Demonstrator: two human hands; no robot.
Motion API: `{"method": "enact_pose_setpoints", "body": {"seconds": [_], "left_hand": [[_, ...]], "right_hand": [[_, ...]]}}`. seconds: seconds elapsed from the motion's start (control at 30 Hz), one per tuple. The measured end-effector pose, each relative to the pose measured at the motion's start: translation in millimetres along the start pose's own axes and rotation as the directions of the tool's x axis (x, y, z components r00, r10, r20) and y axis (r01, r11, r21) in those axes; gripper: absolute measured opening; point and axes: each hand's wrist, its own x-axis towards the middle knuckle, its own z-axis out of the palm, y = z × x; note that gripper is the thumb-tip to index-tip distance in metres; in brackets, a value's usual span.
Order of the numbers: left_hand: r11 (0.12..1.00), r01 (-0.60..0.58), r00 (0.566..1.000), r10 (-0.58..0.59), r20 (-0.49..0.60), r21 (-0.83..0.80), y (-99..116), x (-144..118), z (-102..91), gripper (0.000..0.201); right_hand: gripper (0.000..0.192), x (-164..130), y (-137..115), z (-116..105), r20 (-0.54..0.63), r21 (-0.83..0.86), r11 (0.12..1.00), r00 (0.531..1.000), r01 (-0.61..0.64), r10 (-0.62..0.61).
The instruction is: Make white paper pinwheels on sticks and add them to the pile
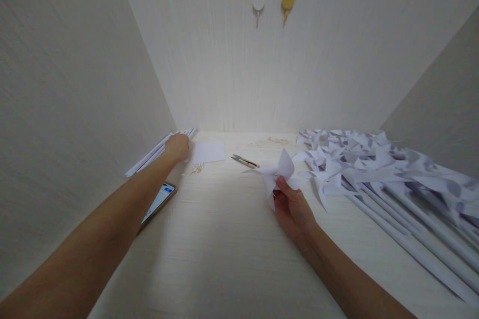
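My right hand [294,204] pinches a white paper pinwheel head [275,174] between thumb and fingers, held a little above the table. Its curled blades stand out around the centre. At the far left, my left hand [177,147] is closed at a bundle of rolled white paper sticks [149,153] lying along the wall. Its fingertips are hidden, so I cannot make out what they grip. Close to that hand lies a square sheet of white paper [209,152]. Small thread snips [245,161] rest between the sheet and the pinwheel head.
Several finished paper pinwheels on sticks [374,164] are piled along the right side. A phone [159,207] lies under my left forearm, its screen lit. Rubber bands [197,168] lie by the sheet. Two hooks, one yellow [288,0], one white [258,1], are on the back wall.
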Motion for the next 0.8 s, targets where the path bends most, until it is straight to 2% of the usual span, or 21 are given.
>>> {"method": "enact_pose_setpoints", "body": {"seconds": [0.17, 0.23, 0.27, 0.3, 0.33, 0.37, 0.4, 0.43, 0.47, 0.53, 0.67, 0.73, 0.8], "left_hand": [[0.983, 0.006, 0.999, -0.013, -0.039, -0.181, 9.7, -1.6, -32.5, 0.023], [0.940, 0.004, 1.000, -0.009, -0.015, -0.340, 20.3, -12.0, -47.2, 0.017], [0.748, 0.043, 0.999, -0.031, 0.030, -0.663, 26.7, -20.1, -53.1, 0.014], [0.460, 0.117, 0.993, -0.033, 0.115, -0.880, 33.7, -30.0, -57.5, 0.012], [0.171, 0.182, 0.981, 0.031, 0.190, -0.968, 40.8, -41.6, -60.3, 0.013], [-0.067, 0.232, 0.969, 0.104, 0.225, -0.970, 47.7, -54.5, -61.4, 0.014], [-0.232, 0.291, 0.951, 0.175, 0.254, -0.928, 54.4, -68.2, -60.8, 0.015], [-0.330, 0.353, 0.929, 0.238, 0.284, -0.876, 60.5, -82.5, -58.4, 0.016], [-0.385, 0.404, 0.904, 0.304, 0.299, -0.830, 66.1, -96.9, -54.5, 0.017], [-0.442, 0.479, 0.857, 0.421, 0.296, -0.758, 75.3, -124.1, -42.7, 0.020], [-0.450, 0.567, 0.774, 0.578, 0.260, -0.690, 86.0, -162.7, -12.5, 0.036], [-0.423, 0.608, 0.728, 0.634, 0.261, -0.671, 88.2, -171.6, -1.0, 0.047], [-0.420, 0.625, 0.706, 0.662, 0.249, -0.658, 89.2, -175.1, 5.2, 0.054]], "right_hand": [[0.025, 1.0, 1.4, -0.6, 0.000, 0.014, 0.999, 1.000, -0.030, 0.030], [0.026, 0.8, 1.5, -1.2, 0.009, 0.007, 1.000, 1.000, -0.027, 0.027], [0.025, 0.5, 1.2, -1.4, 0.013, 0.009, 1.000, 1.000, -0.026, 0.026], [0.025, 0.2, 0.7, -1.5, 0.014, 0.015, 0.999, 0.999, -0.029, 0.029], [0.023, -0.3, -0.2, -1.4, 0.012, 0.025, 0.999, 0.999, -0.035, 0.035], [0.022, -0.9, -1.3, -1.1, 0.006, 0.038, 0.998, 0.999, -0.040, 0.039], [0.020, -1.7, -2.6, -0.9, -0.002, 0.054, 0.998, 0.999, -0.042, 0.042], [0.018, -2.5, -4.0, -0.6, -0.014, 0.072, 0.997, 0.999, -0.039, 0.040], [0.017, -3.3, -5.3, -0.4, -0.022, 0.089, 0.996, 0.999, -0.031, 0.033], [0.015, -5.0, -7.6, -0.2, -0.016, 0.102, 0.995, 1.000, -0.023, 0.025], [0.014, -7.4, -9.2, -0.2, 0.012, 0.107, 0.994, 1.000, -0.023, 0.022], [0.013, -7.7, -9.0, -0.1, 0.017, 0.112, 0.993, 1.000, -0.025, 0.023], [0.014, -7.4, -8.5, 0.1, 0.031, 0.116, 0.993, 0.999, -0.025, 0.021]]}}
